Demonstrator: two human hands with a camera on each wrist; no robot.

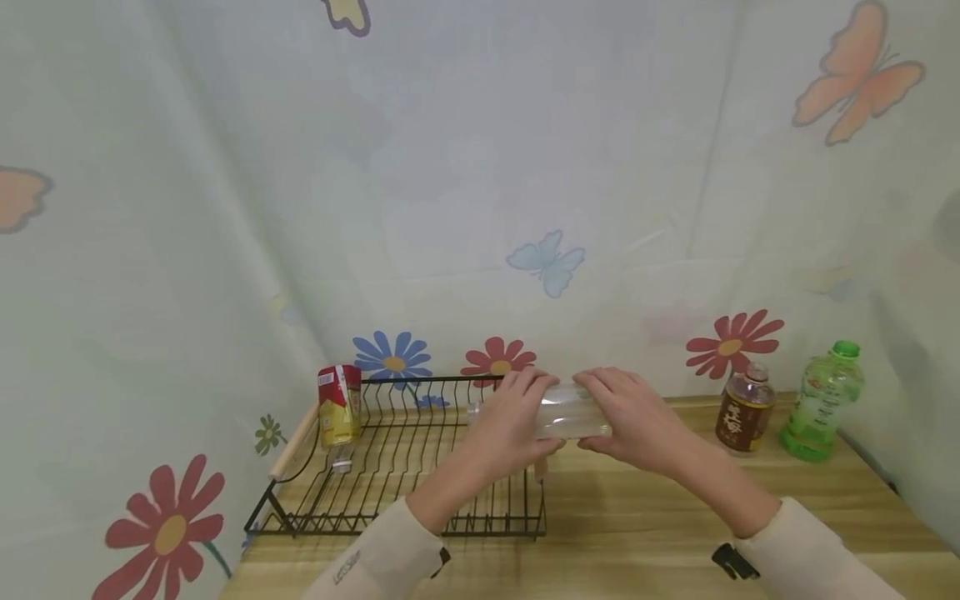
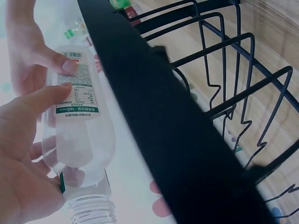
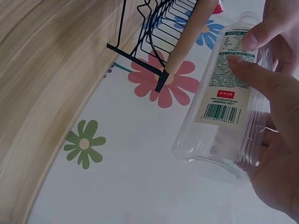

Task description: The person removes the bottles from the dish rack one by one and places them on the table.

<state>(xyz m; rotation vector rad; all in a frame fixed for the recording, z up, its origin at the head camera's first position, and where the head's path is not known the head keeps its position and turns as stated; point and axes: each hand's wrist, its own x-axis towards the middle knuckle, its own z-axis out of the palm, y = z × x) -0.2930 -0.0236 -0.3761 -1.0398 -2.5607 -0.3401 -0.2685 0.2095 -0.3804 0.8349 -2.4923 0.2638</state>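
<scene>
Clear bottle (image 1: 576, 412) on its side, neck L, base R, held up by rack's (image 1: 295, 443) R end. L hand (image 1: 510, 417) grips neck half, R hand (image 1: 633, 417) base half, fingers spread approx bottle-wide. Rec: light squeeze, thin plastic prob dents; keep off R handle (image 3: 191, 37).
</scene>
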